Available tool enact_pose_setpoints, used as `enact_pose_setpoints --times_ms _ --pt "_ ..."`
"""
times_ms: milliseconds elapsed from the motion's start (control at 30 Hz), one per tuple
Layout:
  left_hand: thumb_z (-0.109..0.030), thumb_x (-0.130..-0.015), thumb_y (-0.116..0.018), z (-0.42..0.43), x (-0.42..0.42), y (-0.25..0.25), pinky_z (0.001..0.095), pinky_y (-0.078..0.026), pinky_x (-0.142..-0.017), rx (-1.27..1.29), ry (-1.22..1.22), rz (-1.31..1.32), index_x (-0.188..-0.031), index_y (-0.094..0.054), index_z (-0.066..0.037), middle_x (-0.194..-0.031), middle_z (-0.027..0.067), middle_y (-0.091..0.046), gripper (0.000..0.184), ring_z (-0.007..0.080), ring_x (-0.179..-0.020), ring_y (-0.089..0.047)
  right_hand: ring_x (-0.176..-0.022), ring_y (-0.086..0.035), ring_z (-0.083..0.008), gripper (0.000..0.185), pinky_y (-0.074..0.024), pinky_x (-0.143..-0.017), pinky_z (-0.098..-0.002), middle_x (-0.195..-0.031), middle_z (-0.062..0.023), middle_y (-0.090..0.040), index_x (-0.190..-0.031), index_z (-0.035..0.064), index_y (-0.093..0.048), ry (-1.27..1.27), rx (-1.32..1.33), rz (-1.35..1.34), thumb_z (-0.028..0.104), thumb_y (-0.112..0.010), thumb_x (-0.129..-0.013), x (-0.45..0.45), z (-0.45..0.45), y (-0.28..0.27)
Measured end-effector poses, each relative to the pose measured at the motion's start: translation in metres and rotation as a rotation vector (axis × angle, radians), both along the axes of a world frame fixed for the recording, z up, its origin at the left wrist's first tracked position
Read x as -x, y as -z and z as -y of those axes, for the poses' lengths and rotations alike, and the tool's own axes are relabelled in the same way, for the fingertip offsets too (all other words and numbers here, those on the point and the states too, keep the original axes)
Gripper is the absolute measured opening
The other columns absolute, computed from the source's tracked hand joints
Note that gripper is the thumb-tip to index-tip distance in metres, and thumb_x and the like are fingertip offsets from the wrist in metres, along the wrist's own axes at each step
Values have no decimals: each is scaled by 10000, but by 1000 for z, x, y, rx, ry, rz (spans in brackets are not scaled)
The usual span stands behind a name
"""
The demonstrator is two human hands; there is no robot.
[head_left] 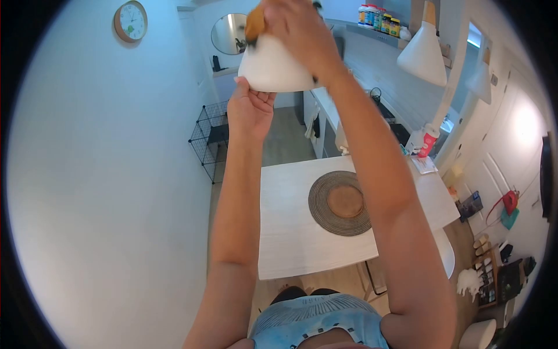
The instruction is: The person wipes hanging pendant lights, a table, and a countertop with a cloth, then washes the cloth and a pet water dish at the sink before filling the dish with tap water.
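Observation:
A white cone-shaped pendant lampshade (276,67) hangs at the top of the view, between my raised hands. My left hand (251,110) grips its lower rim, thumb on the outside and fingers curled underneath. Against the upper side of the shade, my right hand (302,38) presses an orange-brown, cloth-like piece (255,24) with dark patches at its edges. The right hand is slightly blurred, and the top of the lamp is hidden behind it.
Below is a white table (285,244) with a round woven placemat (331,203). Another pendant lamp (424,55) hangs to the right. A wall clock (130,21) is at upper left, a black wire rack (206,142) beyond the table. A pink-and-white container (428,141) stands at the table's far right.

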State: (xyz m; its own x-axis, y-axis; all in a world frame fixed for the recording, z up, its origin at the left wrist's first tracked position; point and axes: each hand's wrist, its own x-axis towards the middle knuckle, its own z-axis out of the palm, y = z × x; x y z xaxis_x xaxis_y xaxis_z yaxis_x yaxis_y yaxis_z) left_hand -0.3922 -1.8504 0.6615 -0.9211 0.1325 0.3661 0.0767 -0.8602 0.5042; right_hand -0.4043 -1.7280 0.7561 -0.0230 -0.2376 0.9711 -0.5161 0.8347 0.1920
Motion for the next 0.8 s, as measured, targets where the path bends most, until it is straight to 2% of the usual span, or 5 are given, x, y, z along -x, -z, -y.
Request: enact_pose_setpoints --times_ms 67,133,233,500,800 --pt "-275 -995 -271 5 27 17 325 -452 -907 -4 20 -14 -1056 -497 -29 -1001 37 -599 339 128 -907 -585 -1287 -295 -341 341 -249 -1076 -388 -1315 -143 -416 -1174 55 -537 -37 37 101 242 -400 -924 -3 -1 -19" --pt "-279 -995 -263 10 53 27 355 -432 -953 -247 631 -624 -1089 -487 -22 -1075 63 -584 354 166 -983 -581 -1265 -327 -355 344 -272 -1063 -386 -1320 -152 -419 -1166 39 -542 -20 91 151 220 -374 -926 -2 2 -22" --pt "-272 -988 -302 -1 10 4 357 -455 -935 -33 79 -45 -1107 -486 -21 -1123 86 -566 333 195 -1012 -578 -1080 -510 -191 140 -420 -829 -400 -1104 -1 -594 -800 154 -627 307 -201 75 261 -536 -803 -15 13 19" --pt "-273 -982 -308 22 21 13 317 -508 -826 86 140 -68 -1065 -498 -33 -1014 60 -612 318 173 -913 -606 -1186 -457 -157 420 -464 -686 -332 -1251 107 -495 -1194 283 -534 491 -344 -455 329 -592 -780 -28 -11 109" --pt "-295 -984 -317 17 21 18 310 -503 -818 -189 561 -260 -1123 -466 -10 -1079 97 -590 350 189 -976 -590 -1083 -545 -267 463 -486 -751 -319 -1232 13 -532 -1208 203 -528 201 -75 -409 125 -614 -760 -21 -43 104"
